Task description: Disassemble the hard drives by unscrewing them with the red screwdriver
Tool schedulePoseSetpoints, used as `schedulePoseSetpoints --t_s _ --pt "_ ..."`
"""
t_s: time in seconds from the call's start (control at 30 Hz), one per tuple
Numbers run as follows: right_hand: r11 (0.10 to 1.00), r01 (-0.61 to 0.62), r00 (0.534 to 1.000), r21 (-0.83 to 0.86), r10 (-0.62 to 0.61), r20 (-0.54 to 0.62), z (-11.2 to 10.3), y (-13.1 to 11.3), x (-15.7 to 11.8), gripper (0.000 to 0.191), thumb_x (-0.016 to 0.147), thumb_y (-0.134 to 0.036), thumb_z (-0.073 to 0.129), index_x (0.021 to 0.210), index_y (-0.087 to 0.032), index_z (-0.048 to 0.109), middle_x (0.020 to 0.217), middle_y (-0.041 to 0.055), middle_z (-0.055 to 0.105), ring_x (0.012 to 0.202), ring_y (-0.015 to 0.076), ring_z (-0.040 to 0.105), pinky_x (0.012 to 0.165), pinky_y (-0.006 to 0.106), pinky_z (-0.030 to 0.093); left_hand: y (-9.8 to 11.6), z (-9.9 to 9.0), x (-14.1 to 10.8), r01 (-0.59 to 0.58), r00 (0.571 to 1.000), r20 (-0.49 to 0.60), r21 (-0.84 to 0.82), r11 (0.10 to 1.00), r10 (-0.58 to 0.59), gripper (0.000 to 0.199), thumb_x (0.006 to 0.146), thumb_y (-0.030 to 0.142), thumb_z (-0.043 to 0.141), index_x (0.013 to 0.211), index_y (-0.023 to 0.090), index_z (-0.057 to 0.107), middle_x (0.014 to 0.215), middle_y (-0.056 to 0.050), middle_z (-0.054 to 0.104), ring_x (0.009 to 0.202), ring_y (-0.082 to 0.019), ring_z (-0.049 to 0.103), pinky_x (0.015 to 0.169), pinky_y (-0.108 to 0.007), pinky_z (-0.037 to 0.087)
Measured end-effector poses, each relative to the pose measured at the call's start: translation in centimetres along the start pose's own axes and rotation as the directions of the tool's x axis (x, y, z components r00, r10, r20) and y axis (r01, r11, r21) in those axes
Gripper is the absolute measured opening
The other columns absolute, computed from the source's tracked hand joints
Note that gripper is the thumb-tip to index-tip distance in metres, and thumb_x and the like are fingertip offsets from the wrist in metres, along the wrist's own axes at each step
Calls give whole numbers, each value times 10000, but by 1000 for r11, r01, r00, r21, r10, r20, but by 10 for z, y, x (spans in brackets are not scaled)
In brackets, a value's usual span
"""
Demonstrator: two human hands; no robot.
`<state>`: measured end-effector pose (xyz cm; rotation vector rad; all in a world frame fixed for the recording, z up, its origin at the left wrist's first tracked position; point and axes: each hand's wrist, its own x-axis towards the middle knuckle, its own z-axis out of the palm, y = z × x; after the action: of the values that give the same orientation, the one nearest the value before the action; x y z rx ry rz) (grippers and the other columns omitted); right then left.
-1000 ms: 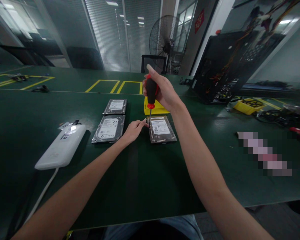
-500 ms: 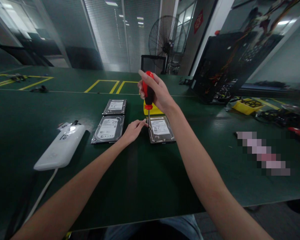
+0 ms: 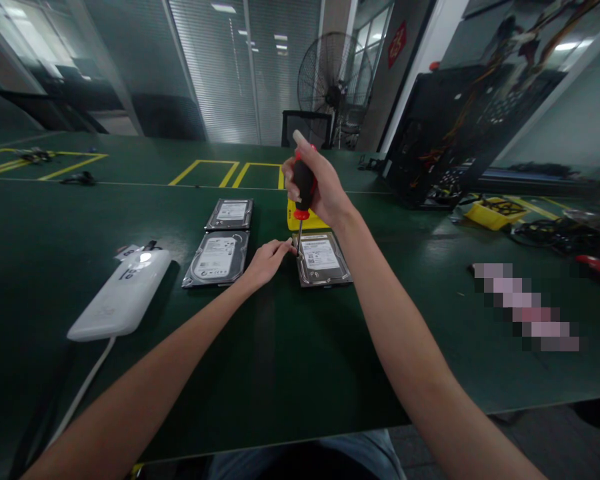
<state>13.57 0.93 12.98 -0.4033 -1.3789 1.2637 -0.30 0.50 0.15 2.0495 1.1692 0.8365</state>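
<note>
My right hand (image 3: 317, 180) is wrapped around the red and black handle of a screwdriver (image 3: 305, 183), which stands nearly upright. Its metal shaft reaches down to the left edge of a hard drive (image 3: 321, 259), a silver unit with a white label lying flat on the green table. Beside the shaft, my left hand (image 3: 269, 260) has its fingers pressed together, with the fingertips at that same edge. What they pinch, if anything, is too small to make out. Partly behind my right hand and the drive lies a yellow tray (image 3: 294, 220).
Two more hard drives lie left of my left hand, a nearer one (image 3: 217, 258) and a farther one (image 3: 230, 213). A white corded device (image 3: 123, 293) is farther left. To the right are a blurred-out pink item (image 3: 525, 307), a yellow container (image 3: 495, 212), cables (image 3: 550, 233) and an open computer case (image 3: 430, 140).
My right hand has turned on the screwdriver handle, and the handle's top has tilted slightly to the right. My left hand and the hard drive stay in place.
</note>
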Motion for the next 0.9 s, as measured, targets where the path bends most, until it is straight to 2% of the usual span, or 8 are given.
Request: schedulePoseSetpoints --t_s 0.17,0.4,0.57,0.7,0.9 --pt "999 -8 994 -45 3 -109 2 0 0 468 657 -649 640 788 -227 485 672 -40 496 510 57 440 419 216 332 2 -1 -1 -1 1000 -8 13 1000 2 485 932 469 327 885 172 708 847 -50 629 789 -190 561 704 -290 405" --pt "1000 -11 1000 22 11 -12 6 -1 2 534 679 -730 540 764 -203 536 625 -21 499 519 74 454 441 205 391 3 0 0 -10 1000 -15 19 1000 10 476 934 448 336 881 166 716 760 -42 598 747 -189 555 678 -294 402" --pt "998 -2 1000 70 4 -16 9 1 2 484 725 -672 551 780 -192 537 624 -36 475 487 53 427 414 186 351 2 0 0 -17 1000 -19 17 1000 18 488 928 458 337 860 165 720 741 -39 603 728 -185 549 664 -292 385" --pt "1000 -4 998 2 5 -65 10 1 2 459 673 -643 630 799 -213 529 633 -45 475 493 55 415 418 192 349 0 0 1 -8 1000 -20 -2 1000 8 522 920 497 327 836 165 721 706 -34 602 705 -181 541 646 -287 380" --pt "998 4 996 -65 -10 -88 11 2 0 365 672 -498 710 849 -231 534 661 -41 505 533 69 453 462 201 391 1 -1 0 -12 1000 -13 6 1000 12 528 918 505 324 833 169 724 661 -27 572 669 -180 527 628 -295 374"
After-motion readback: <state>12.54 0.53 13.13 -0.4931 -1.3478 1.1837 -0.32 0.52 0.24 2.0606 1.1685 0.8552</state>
